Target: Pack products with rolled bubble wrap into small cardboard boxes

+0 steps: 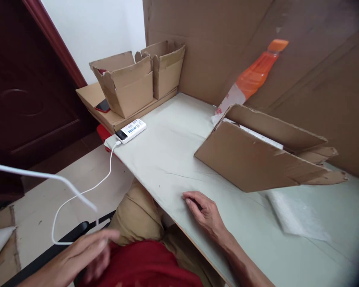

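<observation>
My left hand [88, 253] is raised at the lower left, in front of my red shirt. It is blurred; its fingers look stretched out and apart, with nothing visible in them. Close to it runs a white cable [66, 181], which also loops down beside the chair and plugs into a white power bank [131, 130] with a black display. The power bank lies at the table's left edge. My right hand [205, 211] rests on the pale table cover [170, 159] near the front edge. Its fingers are curled in toward the thumb, and I see nothing in them.
An angled cardboard holder [251, 155] stands right of centre, with an orange-capped bottle [254, 73] behind it. A white translucent wrapper [296, 215] lies at right. Two cardboard bins [131, 87] and a phone [103, 106] sit at the back left.
</observation>
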{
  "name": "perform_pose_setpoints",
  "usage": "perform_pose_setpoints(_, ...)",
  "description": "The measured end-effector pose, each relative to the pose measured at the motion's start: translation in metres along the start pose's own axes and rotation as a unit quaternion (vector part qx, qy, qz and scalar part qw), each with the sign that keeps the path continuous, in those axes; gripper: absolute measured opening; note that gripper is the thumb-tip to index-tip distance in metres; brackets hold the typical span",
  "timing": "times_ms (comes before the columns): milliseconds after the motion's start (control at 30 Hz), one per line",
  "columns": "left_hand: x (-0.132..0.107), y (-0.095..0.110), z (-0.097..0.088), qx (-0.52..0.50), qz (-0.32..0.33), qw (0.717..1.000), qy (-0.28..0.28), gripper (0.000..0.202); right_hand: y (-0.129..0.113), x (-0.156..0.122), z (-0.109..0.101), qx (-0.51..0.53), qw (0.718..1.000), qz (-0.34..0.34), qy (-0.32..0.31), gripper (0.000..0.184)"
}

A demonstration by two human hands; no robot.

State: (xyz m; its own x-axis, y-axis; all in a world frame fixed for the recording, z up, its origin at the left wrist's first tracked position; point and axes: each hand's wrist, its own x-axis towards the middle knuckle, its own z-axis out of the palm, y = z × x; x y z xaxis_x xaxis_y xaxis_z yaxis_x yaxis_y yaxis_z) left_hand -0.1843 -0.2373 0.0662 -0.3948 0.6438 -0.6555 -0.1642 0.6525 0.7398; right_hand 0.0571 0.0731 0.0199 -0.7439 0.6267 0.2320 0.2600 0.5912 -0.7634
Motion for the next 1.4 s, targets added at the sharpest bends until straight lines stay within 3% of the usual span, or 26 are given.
perform_pose_setpoints(67,0.024,0.002,0.027,-0.058,0.097,0.985,0.129,0.052,-0.001,-0.002,0.0,-0.006,1.0,-0.002,-0.003,0.024)
perform_pose_setpoints(167,0.048,0.012,0.06,-0.138,0.238,0.907,0.319,0.054,-0.004,-0.002,-0.005,-0.015,1.0,0.006,-0.026,0.023)
perform_pose_setpoints(200,0.054,0.017,0.069,-0.137,0.263,0.891,0.343,0.053,-0.006,0.0,-0.007,-0.017,0.999,0.011,-0.047,0.023)
perform_pose_setpoints(267,0.066,0.028,0.082,-0.081,0.294,0.887,0.346,0.054,-0.012,0.01,-0.013,-0.028,0.995,0.015,-0.094,0.023)
perform_pose_setpoints(367,0.092,0.054,0.086,0.044,0.341,0.869,0.355,0.071,-0.023,0.045,-0.016,-0.059,0.991,-0.001,-0.119,0.025)
perform_pose_setpoints(433,0.116,0.077,0.077,0.08,0.366,0.836,0.401,0.074,-0.027,0.083,-0.008,-0.076,0.992,-0.022,-0.103,0.028)
perform_pose_setpoints(533,0.157,0.11,0.048,0.122,0.342,0.817,0.449,0.077,-0.026,0.157,0.019,-0.067,0.993,-0.041,-0.084,0.038)
perform_pose_setpoints(667,0.203,0.142,0.006,0.197,0.288,0.819,0.455,0.086,-0.015,0.249,0.068,-0.053,0.995,-0.003,-0.086,0.065)
perform_pose_setpoints(767,0.229,0.155,-0.014,0.243,0.253,0.832,0.43,0.089,-0.006,0.29,0.098,-0.066,0.994,0.016,-0.084,0.071)
perform_pose_setpoints(867,0.247,0.163,-0.024,0.269,0.229,0.839,0.413,0.089,0.003,0.308,0.117,-0.074,0.994,0.014,-0.082,0.07)
perform_pose_setpoints(1000,0.257,0.167,-0.029,0.287,0.225,0.836,0.41,0.086,0.011,0.312,0.128,-0.079,0.994,0.004,-0.07,0.068)
perform_pose_setpoints(1400,0.244,0.156,-0.048,0.229,0.226,0.858,0.402,0.095,0.006,0.306,0.146,-0.071,0.995,-0.033,-0.062,0.068)
